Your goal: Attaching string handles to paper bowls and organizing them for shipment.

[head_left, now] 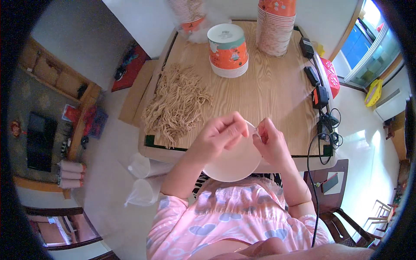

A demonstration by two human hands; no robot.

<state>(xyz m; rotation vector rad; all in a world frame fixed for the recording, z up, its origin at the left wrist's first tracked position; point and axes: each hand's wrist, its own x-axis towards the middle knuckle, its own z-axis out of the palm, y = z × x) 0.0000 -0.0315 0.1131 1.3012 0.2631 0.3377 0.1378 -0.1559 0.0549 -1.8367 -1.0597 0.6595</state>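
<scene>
A white round paper tub [232, 167] rests at the table's near edge against my lap, its pale round face toward me. Over its far left part, my left hand [226, 133] is closed, fingers curled; whatever they pinch is hidden. My right hand [271, 141] pinches at the far right rim, where a small pale bit shows between thumb and finger, too small to name. A loose heap of tan cords [177, 102] lies to the left of my hands. Beyond them stands a short upside-down stack of orange, green and white paper tubs [228, 51].
Tall stacks of nested tubs stand at the back right [276, 30] and back left [187, 15], the latter in clear plastic. Black adapters [320, 97] and tangled cables run along the table's right edge. Clear plastic bags [143, 193] lie at lower left; a dark chair [331, 190] stands lower right.
</scene>
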